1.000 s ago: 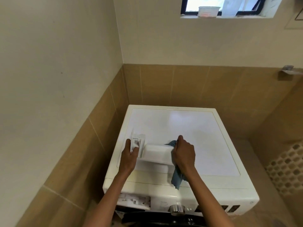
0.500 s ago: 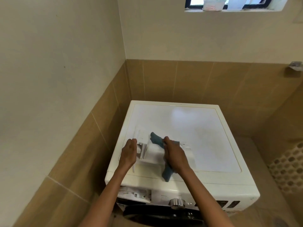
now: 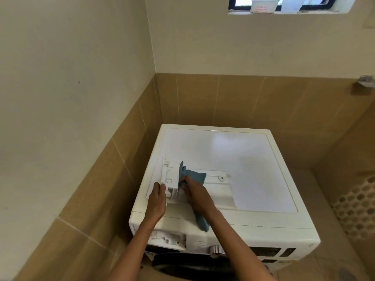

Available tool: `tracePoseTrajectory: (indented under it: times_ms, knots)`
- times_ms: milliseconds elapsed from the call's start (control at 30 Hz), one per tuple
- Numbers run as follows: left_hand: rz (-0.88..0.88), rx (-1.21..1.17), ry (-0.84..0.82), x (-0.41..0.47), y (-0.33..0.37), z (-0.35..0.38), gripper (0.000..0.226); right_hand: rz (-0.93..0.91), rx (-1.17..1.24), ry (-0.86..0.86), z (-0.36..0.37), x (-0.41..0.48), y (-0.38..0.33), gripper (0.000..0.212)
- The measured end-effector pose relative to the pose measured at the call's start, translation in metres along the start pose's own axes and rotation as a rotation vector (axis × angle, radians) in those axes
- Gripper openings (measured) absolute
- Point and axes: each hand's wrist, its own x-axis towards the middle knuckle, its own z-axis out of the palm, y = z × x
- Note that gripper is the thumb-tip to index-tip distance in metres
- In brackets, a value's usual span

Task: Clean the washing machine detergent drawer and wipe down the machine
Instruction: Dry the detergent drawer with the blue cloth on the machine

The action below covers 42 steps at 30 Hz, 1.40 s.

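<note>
The white detergent drawer lies pulled out on top of the white washing machine, near its front left corner. My left hand grips the drawer's left end piece and steadies it. My right hand holds a blue cloth and presses it into the drawer beside that end piece. One end of the cloth hangs down over the machine's front edge. The empty drawer slot gapes at the upper left of the machine's front panel.
The machine stands in a corner between a left wall and a tiled back wall. A control knob and dark door sit on its front. A white bowl rests on the window sill above. Tiled floor lies to the right.
My right hand has moved the cloth left along the drawer, from its right end to beside the left end piece. More of the drawer's right part now shows. My left hand stays put.
</note>
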Motion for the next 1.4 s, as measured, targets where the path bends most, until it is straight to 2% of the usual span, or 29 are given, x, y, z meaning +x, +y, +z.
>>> tracePoseTrajectory:
  times_ms: [67, 200, 267, 367, 433, 533, 667, 733, 833, 1000, 1067, 1167, 1300, 1400]
  knots:
    - [-0.007, 0.011, -0.028, 0.007, -0.008, -0.003, 0.020, 0.008, -0.065, -0.008, -0.005, -0.002, 0.007, 0.028]
    - [-0.038, 0.077, -0.052, 0.015, -0.009, -0.007, 0.024, 0.086, -0.132, 0.136, -0.022, -0.019, 0.037, 0.051]
    - [-0.079, 0.114, -0.079, 0.022, -0.007, -0.006, 0.028, 0.173, -0.011, 0.275, -0.032, -0.028, 0.053, 0.044]
    - [-0.173, 0.082, -0.068, 0.035, 0.002, -0.004, 0.041, 0.363, 0.333, 0.578, -0.048, -0.023, 0.059, 0.025]
    - [-0.214, 0.054, -0.036, 0.043, 0.012, -0.003, 0.045, 0.402, 0.533, 0.667, -0.056, -0.008, 0.051, 0.021]
    - [-0.202, 0.097, -0.014, 0.059, 0.028, -0.001, 0.056, 0.187, 0.579, 0.568, -0.060, 0.013, 0.027, 0.021]
    - [-0.139, 0.173, -0.007, 0.069, 0.034, 0.007, 0.055, -0.022, 0.362, 0.147, -0.037, 0.031, -0.005, 0.033]
    - [-0.108, 0.139, 0.037, 0.069, 0.032, 0.009, 0.052, -0.081, 0.242, 0.006, -0.016, 0.031, -0.011, 0.040]
    - [-0.107, 0.097, 0.033, 0.069, 0.032, 0.011, 0.052, -0.098, 0.265, 0.037, 0.003, 0.014, -0.005, 0.043]
    - [-0.104, 0.142, 0.066, 0.070, 0.031, 0.011, 0.051, -0.253, 0.198, 0.015, 0.003, 0.005, 0.011, 0.042]
    - [-0.083, 0.195, 0.065, 0.070, 0.030, 0.011, 0.050, -0.226, 0.165, -0.003, -0.007, 0.020, 0.006, 0.038]
    - [-0.057, 0.269, 0.042, 0.070, 0.028, 0.010, 0.054, -0.142, 0.165, 0.067, -0.014, 0.043, -0.004, 0.035]
    - [-0.065, 0.359, -0.009, 0.072, 0.028, 0.008, 0.071, 0.030, 0.168, 0.128, -0.007, 0.067, -0.004, 0.036]
    - [-0.054, 0.363, 0.000, 0.073, 0.030, 0.007, 0.078, 0.046, 0.053, 0.103, -0.008, 0.070, 0.001, 0.039]
